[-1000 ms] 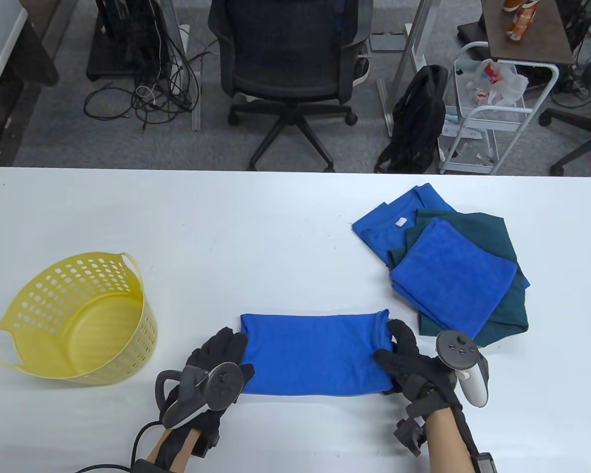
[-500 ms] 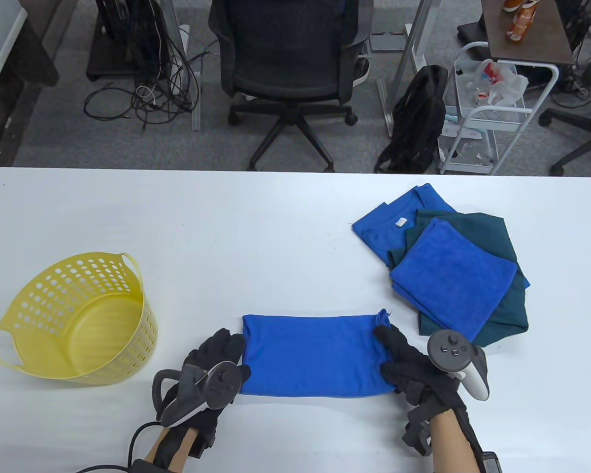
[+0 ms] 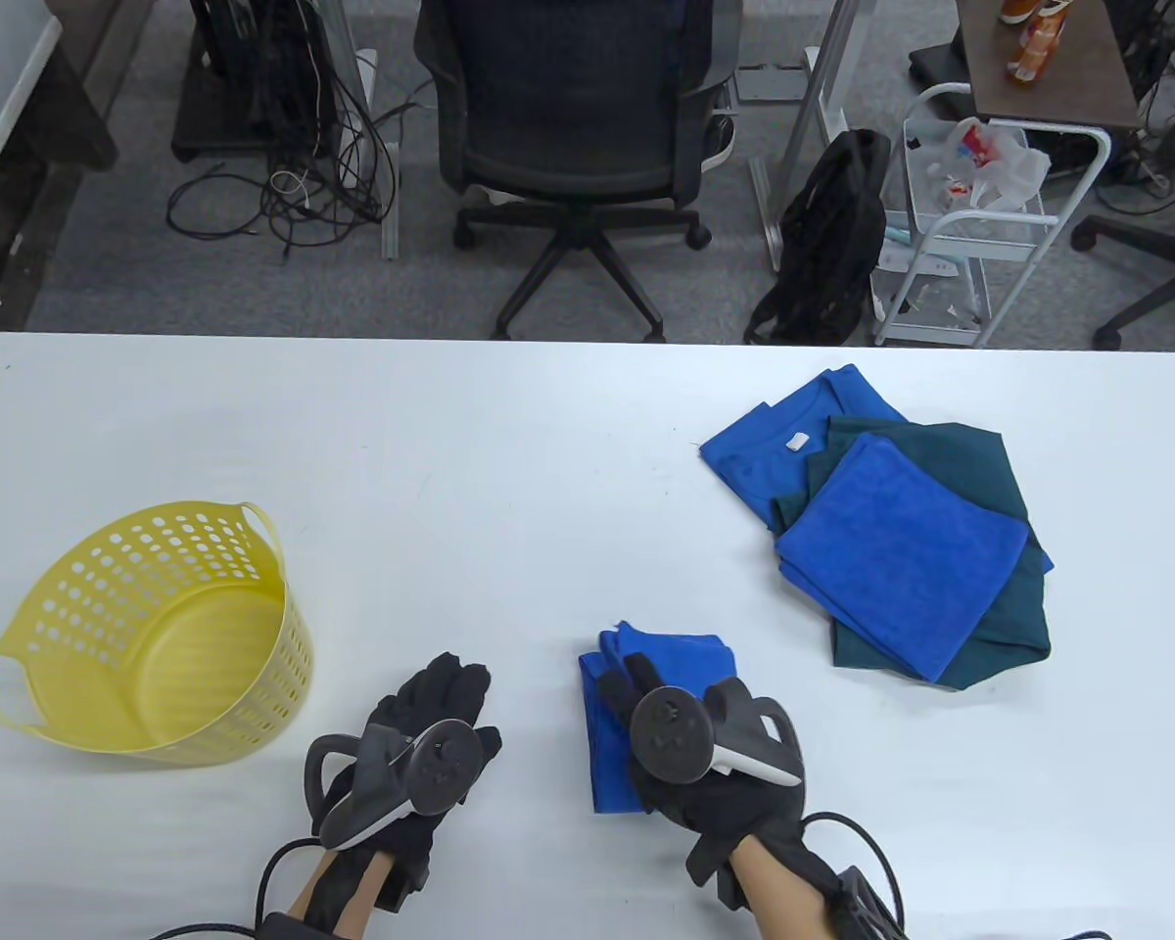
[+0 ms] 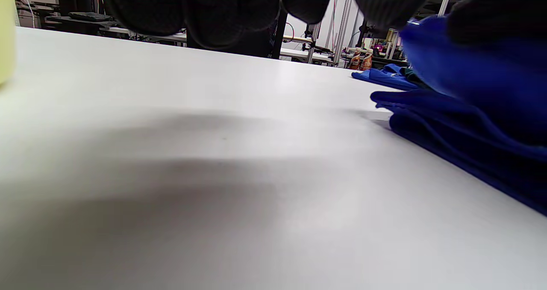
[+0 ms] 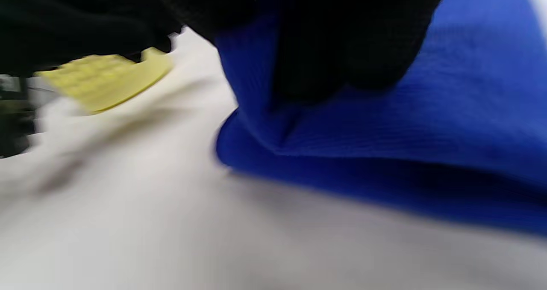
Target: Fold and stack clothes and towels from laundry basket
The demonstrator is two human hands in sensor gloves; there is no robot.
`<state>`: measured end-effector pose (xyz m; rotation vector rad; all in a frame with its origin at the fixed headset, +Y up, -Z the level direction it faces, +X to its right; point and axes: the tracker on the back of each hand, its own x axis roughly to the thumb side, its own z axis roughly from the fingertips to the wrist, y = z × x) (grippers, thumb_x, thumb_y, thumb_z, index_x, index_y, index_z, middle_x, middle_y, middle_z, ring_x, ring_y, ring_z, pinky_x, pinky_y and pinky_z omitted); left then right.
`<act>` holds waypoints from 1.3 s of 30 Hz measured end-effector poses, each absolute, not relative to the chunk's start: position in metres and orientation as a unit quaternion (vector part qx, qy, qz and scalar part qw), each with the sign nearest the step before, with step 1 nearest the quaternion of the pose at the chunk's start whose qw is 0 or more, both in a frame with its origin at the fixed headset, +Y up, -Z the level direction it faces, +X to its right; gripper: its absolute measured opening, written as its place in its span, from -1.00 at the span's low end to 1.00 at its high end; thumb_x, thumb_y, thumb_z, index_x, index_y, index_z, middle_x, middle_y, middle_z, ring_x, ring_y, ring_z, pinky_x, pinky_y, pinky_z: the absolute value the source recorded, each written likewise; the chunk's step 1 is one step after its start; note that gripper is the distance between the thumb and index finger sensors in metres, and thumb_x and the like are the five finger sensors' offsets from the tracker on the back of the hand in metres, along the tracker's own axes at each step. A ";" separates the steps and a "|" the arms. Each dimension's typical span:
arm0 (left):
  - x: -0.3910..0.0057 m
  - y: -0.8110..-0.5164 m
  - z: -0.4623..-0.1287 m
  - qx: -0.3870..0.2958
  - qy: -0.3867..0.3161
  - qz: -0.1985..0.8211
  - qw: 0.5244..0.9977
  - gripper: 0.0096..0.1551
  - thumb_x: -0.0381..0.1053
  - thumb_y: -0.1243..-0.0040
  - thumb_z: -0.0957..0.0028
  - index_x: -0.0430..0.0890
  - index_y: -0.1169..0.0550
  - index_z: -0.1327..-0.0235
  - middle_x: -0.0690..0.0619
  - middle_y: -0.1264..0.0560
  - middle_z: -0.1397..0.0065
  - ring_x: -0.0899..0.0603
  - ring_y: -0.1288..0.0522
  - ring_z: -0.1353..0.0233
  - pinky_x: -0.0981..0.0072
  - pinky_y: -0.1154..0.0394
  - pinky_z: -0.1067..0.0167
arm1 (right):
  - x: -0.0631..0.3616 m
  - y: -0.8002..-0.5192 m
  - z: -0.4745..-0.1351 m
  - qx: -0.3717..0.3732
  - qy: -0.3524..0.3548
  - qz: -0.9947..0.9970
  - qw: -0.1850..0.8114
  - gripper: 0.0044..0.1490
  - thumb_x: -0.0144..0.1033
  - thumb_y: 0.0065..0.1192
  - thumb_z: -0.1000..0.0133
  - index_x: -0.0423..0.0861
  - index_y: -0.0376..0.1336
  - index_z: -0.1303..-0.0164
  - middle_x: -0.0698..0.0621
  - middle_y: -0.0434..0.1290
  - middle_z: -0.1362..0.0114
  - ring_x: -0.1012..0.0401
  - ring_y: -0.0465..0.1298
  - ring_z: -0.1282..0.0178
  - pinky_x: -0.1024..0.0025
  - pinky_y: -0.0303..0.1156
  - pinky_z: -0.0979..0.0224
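Over by the tabletop's left edge the yellow laundry basket point(image 3: 147, 632) lies tipped on its side, mouth facing you, well apart from everything else. Toward the right edge sits your stack of folded clothes point(image 3: 891, 534): blue cloth on dark green on blue, corners fanned out. Nothing stands between either one and your hands. Now the blue cloth point(image 3: 617, 725) — it's bunched into a doubled-over bundle near the front edge, about midway along it. Your right hand point(image 3: 715, 774) is right on top of it, fingers point(image 5: 342, 46) curled into the fabric and gripping a fold. Your left hand point(image 3: 416, 744) rests flat on the bare table just to the bundle's left, fingers spread, holding nothing, not touching the cloth.
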<state>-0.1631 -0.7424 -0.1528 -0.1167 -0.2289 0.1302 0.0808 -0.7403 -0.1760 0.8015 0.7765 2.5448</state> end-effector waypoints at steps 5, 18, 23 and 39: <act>-0.167 -0.742 -0.154 -0.054 -0.104 0.068 0.991 -0.11 0.28 -0.10 -0.22 -0.07 -0.24 -0.76 -0.30 -0.23 -0.78 -0.39 -0.40 -0.62 -0.30 -0.42 -0.43 | 0.153 -0.722 -0.188 0.099 0.133 0.946 0.277 -0.35 -0.33 0.10 -0.41 -0.21 0.11 -0.71 -0.35 0.23 -0.66 -0.01 0.56 -0.18 0.06 0.55 -0.21; -0.165 -0.747 -0.155 -0.072 -0.108 0.049 0.990 -0.11 0.28 -0.10 -0.22 -0.08 -0.23 -0.76 -0.30 -0.23 -0.78 -0.39 -0.39 -0.63 -0.31 -0.41 -0.43 | 0.160 -0.755 -0.195 0.028 0.154 0.928 0.337 -0.41 -0.32 0.11 -0.39 -0.35 0.10 -0.52 -0.52 0.26 -0.57 -0.16 0.55 -0.31 -0.16 0.55 -0.28; -0.166 -0.749 -0.156 -0.077 -0.106 0.050 0.990 -0.10 0.28 -0.10 -0.22 -0.08 -0.22 -0.77 -0.31 -0.23 -0.78 -0.39 -0.39 -0.63 -0.31 -0.41 -0.43 | 0.207 -0.721 -0.208 0.034 0.062 0.831 0.552 -0.32 -0.47 0.12 -0.36 -0.29 0.00 -0.66 -0.35 0.40 -0.47 0.06 0.64 -0.09 0.17 0.66 -0.12; -0.164 -0.751 -0.160 -0.074 -0.099 0.061 0.990 -0.09 0.28 -0.09 -0.22 -0.08 -0.20 -0.78 -0.32 -0.19 -0.79 -0.41 -0.35 -0.64 -0.31 -0.40 -0.44 | 0.242 -0.679 -0.213 -0.046 -0.145 0.954 0.259 -0.05 -0.33 0.08 -0.40 -0.50 -0.26 -0.74 -0.65 -0.22 -0.66 -0.59 -0.01 -0.50 -0.57 0.09 -0.40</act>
